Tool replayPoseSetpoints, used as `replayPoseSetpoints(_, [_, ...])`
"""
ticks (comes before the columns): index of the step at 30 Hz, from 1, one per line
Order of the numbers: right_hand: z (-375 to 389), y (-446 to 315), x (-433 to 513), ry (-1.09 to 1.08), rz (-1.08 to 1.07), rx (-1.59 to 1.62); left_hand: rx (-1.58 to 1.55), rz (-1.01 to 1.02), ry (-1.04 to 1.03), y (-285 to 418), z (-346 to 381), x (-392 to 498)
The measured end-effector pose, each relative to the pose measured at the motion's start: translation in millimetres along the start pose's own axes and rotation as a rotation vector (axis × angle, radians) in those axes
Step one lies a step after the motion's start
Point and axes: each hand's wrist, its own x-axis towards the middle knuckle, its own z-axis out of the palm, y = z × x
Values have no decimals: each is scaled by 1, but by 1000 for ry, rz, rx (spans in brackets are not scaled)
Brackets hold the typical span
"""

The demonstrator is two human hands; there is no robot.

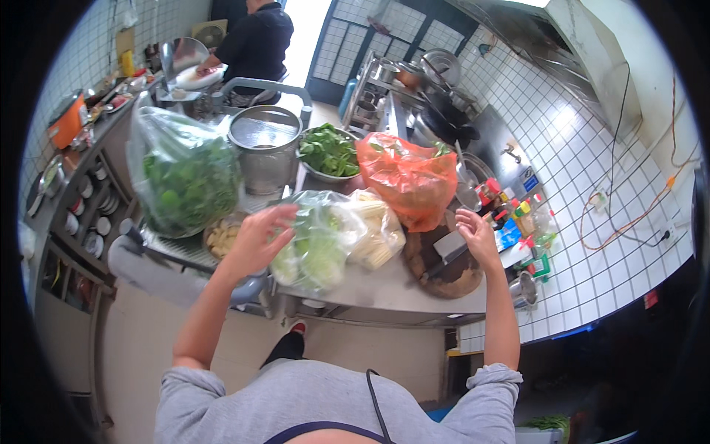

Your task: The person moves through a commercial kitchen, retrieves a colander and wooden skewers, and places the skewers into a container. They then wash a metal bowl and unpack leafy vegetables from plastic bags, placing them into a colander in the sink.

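Note:
My left hand (259,240), fingers apart and empty, hovers at the left edge of a clear plastic bag of pale green leafy vegetables (316,244). Right of that bag lies a bag of pale, baby-corn-like pieces (377,236). My right hand (476,230) is raised with curled fingers near the right edge of a round wooden chopping block (444,280); nothing shows in it. A cleaver (450,246) lies on the block. Behind it sits a red plastic bag (407,180) with greens. A metal bowl of leafy greens (330,152) stands behind the clear bag.
A large bag of greens (186,183), a mesh strainer (265,130) and a bowl of pale pieces (221,238) stand left. Sauce bottles (521,211) line the tiled wall right. Pots fill a rack (383,72) behind. A person in black (255,41) works at the back left.

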Motion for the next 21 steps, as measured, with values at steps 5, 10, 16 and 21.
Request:
replayPoseSetpoints(5, [-19, 9, 90, 90, -21, -216, 231, 266, -169, -37, 70, 163])
replayPoseSetpoints(10, [-2, 38, 144, 27, -72, -357, 494, 259, -293, -86, 189, 280])
replayPoseSetpoints(16, [25, 72, 225, -78, -361, -346, 590, 147, -496, -124, 263, 329])
replayPoseSetpoints(21, [55, 96, 288, -372, -341, -351, 614, 160, -535, -115, 270, 307])
